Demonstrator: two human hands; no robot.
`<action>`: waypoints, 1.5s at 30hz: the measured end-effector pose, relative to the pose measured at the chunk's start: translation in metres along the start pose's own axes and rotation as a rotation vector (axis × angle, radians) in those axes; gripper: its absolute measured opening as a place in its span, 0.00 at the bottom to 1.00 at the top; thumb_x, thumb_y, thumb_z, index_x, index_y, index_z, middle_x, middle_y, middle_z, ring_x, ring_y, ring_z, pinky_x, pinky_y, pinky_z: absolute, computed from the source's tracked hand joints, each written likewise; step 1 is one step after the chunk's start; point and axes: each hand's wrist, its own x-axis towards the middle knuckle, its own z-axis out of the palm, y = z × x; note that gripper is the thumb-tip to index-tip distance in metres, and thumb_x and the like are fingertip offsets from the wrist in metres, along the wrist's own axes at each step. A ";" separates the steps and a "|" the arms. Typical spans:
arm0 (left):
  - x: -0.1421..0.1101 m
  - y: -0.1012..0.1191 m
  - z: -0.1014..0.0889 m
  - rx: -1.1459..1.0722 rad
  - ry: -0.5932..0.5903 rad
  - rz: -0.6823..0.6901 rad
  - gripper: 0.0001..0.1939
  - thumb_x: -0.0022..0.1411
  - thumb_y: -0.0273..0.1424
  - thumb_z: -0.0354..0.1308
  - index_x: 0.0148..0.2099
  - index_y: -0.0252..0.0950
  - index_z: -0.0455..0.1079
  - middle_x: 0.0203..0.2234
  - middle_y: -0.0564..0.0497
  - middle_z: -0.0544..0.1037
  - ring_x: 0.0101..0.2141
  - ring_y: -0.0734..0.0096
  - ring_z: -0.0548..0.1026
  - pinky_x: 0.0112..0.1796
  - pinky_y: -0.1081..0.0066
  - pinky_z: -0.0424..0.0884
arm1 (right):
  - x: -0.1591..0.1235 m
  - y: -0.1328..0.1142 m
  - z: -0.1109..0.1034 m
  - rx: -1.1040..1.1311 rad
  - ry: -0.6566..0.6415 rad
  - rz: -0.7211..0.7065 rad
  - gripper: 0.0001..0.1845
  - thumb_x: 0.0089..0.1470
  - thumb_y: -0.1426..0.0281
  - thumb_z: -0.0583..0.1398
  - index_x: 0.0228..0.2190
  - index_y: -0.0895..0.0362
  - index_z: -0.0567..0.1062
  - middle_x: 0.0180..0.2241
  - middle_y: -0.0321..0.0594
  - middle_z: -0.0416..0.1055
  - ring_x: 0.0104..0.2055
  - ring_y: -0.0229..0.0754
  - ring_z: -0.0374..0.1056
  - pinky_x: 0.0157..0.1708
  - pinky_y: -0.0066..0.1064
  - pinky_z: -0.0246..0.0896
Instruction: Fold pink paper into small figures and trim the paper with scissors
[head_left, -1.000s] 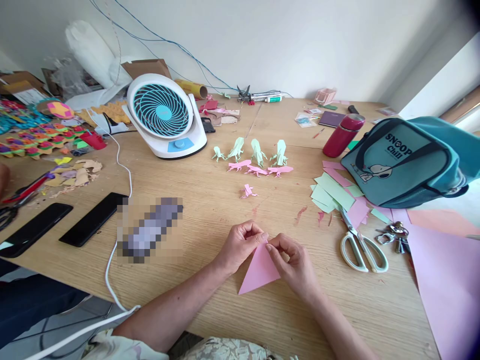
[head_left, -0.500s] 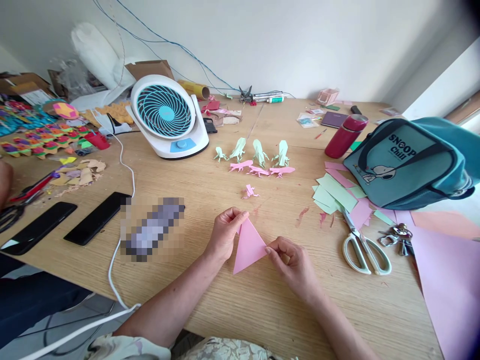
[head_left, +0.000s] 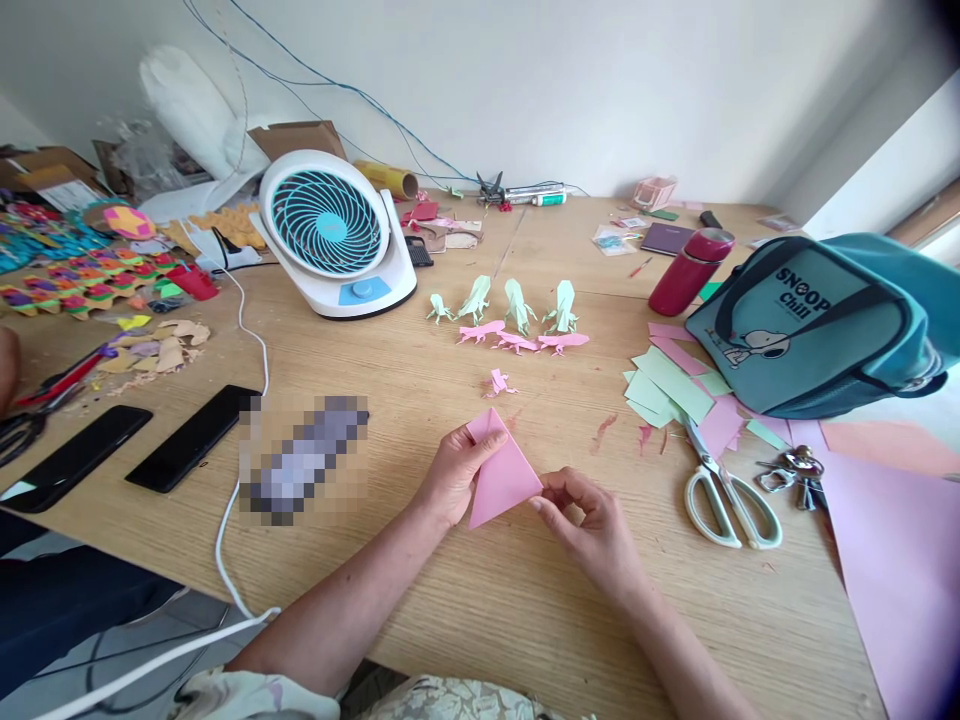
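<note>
The pink paper [head_left: 504, 480] is pinched in both the left hand [head_left: 459, 468] and right hand [head_left: 581, 520], grips closed. Its tip now rises above the left thumb.

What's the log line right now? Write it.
left hand: gripping pink paper | right hand: pinching its right corner | scissors: on table, untouched

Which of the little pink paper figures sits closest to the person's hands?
The small pink figure on its own, just beyond the left hand; the other three pink figures stand in a row farther back.
</note>
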 end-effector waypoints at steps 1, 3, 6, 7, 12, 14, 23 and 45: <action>0.000 0.001 0.000 -0.011 0.014 0.005 0.19 0.41 0.35 0.76 0.27 0.31 0.70 0.20 0.57 0.72 0.23 0.80 0.66 0.27 0.78 0.62 | 0.000 0.001 0.001 0.013 -0.014 0.010 0.12 0.58 0.60 0.61 0.33 0.56 0.76 0.27 0.38 0.70 0.28 0.39 0.64 0.29 0.29 0.59; 0.000 0.001 0.001 -0.024 0.028 0.010 0.19 0.40 0.34 0.77 0.28 0.31 0.70 0.20 0.57 0.72 0.23 0.80 0.66 0.27 0.78 0.63 | -0.001 0.003 0.003 0.036 -0.025 0.029 0.13 0.58 0.59 0.62 0.32 0.57 0.76 0.27 0.38 0.70 0.28 0.39 0.64 0.29 0.29 0.59; -0.001 0.000 0.002 -0.027 0.014 0.007 0.19 0.40 0.34 0.77 0.28 0.31 0.70 0.20 0.57 0.72 0.22 0.81 0.66 0.26 0.78 0.62 | -0.001 0.006 0.007 0.081 -0.016 0.057 0.13 0.57 0.59 0.62 0.31 0.57 0.76 0.27 0.38 0.70 0.29 0.40 0.64 0.29 0.29 0.58; -0.002 0.000 0.002 -0.027 0.007 0.005 0.19 0.41 0.34 0.76 0.27 0.31 0.69 0.19 0.57 0.71 0.22 0.81 0.66 0.26 0.78 0.62 | -0.001 0.007 0.007 0.094 -0.012 0.065 0.13 0.57 0.59 0.62 0.30 0.57 0.76 0.27 0.38 0.70 0.29 0.40 0.64 0.29 0.29 0.58; -0.005 -0.003 0.003 -0.035 -0.034 -0.016 0.19 0.43 0.34 0.76 0.27 0.31 0.69 0.19 0.58 0.71 0.22 0.81 0.66 0.26 0.78 0.62 | 0.000 0.004 0.008 0.092 0.011 0.093 0.16 0.57 0.59 0.62 0.25 0.58 0.75 0.22 0.36 0.67 0.25 0.36 0.59 0.25 0.27 0.53; -0.005 -0.004 0.003 -0.035 -0.062 -0.032 0.18 0.43 0.34 0.76 0.28 0.31 0.69 0.20 0.57 0.71 0.22 0.81 0.66 0.27 0.78 0.63 | 0.000 0.003 0.007 0.079 0.024 0.087 0.18 0.57 0.58 0.62 0.23 0.58 0.74 0.20 0.34 0.64 0.22 0.34 0.55 0.23 0.26 0.50; -0.008 -0.012 0.001 0.113 -0.208 -0.125 0.17 0.46 0.37 0.74 0.27 0.30 0.73 0.21 0.52 0.77 0.24 0.74 0.73 0.29 0.74 0.67 | 0.000 0.003 0.004 0.117 0.030 0.071 0.18 0.57 0.58 0.62 0.23 0.58 0.73 0.21 0.35 0.65 0.24 0.36 0.58 0.26 0.27 0.52; -0.011 -0.013 0.000 0.352 -0.031 0.088 0.20 0.49 0.42 0.71 0.25 0.30 0.70 0.20 0.51 0.73 0.23 0.73 0.68 0.26 0.74 0.63 | 0.002 0.011 0.003 0.285 -0.114 0.179 0.25 0.62 0.53 0.54 0.21 0.57 0.66 0.22 0.34 0.59 0.26 0.37 0.54 0.28 0.30 0.49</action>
